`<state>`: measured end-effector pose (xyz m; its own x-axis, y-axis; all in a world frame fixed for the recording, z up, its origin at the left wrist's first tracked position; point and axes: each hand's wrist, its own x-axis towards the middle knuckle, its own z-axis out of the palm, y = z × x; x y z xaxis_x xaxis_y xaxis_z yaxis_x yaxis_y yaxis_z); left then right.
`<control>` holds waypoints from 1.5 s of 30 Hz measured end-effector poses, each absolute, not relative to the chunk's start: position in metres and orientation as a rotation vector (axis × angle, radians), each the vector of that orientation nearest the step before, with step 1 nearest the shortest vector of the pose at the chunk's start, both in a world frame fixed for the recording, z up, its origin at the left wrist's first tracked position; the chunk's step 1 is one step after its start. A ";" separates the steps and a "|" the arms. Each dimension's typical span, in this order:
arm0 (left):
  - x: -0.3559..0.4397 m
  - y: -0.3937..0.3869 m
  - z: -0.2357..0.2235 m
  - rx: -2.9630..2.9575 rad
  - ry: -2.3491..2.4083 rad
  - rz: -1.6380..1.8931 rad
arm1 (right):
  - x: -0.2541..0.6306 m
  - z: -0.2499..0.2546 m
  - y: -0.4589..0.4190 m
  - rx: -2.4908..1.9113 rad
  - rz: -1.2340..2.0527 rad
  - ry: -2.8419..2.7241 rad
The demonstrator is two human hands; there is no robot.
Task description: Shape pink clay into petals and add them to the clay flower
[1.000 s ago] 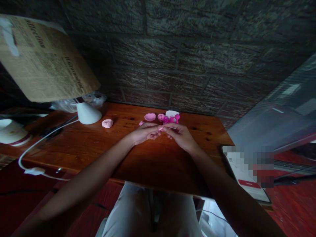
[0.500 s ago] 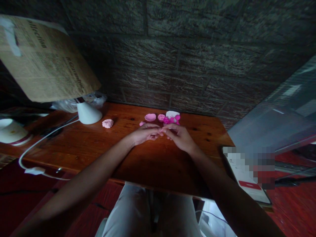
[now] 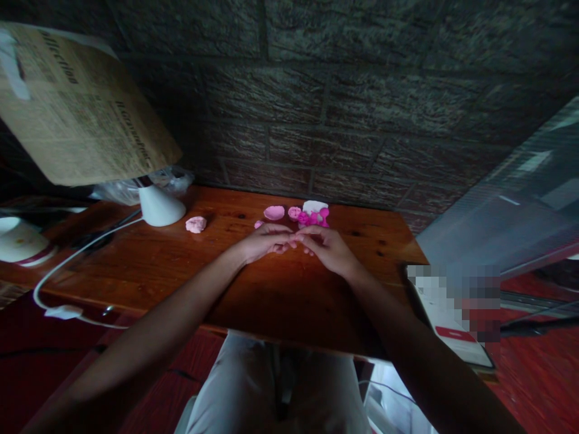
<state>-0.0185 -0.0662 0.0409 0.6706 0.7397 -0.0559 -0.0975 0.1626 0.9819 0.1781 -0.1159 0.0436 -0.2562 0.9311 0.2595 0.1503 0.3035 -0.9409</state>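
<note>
My left hand [image 3: 263, 242] and my right hand [image 3: 328, 247] meet fingertip to fingertip over the middle of a wooden table [image 3: 172, 265]. Both have their fingers pinched together, and what sits between the tips is too small to make out. Just beyond them lie a flat pale pink piece of clay [image 3: 274, 212], a small round pink piece [image 3: 294, 213], a white piece [image 3: 313, 207] and a cluster of bright magenta bits [image 3: 314, 217]. A tiny pink bit [image 3: 258, 224] lies beside my left fingers. A pale pink lump [image 3: 196, 224] rests farther left.
A white lamp base [image 3: 156, 206] with a cable [image 3: 67, 265] stands at the back left under a newspaper-covered shade [image 3: 76, 108]. A white dish [image 3: 20, 241] is at far left. A brick wall [image 3: 344, 120] backs the table. A printed booklet [image 3: 447, 325] lies at right.
Both hands stay joined at the fingertips with only slight finger shifts. The view has tipped a little, so everything sits slightly higher in frame.
</note>
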 end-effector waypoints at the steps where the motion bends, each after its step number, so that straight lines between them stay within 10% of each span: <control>1: -0.019 -0.066 0.041 1.282 0.618 0.660 | 0.178 0.043 -0.116 -1.002 1.053 -1.648; 45: -0.015 -0.067 0.043 1.298 0.640 0.685 | 0.183 0.045 -0.118 -1.051 0.705 -1.837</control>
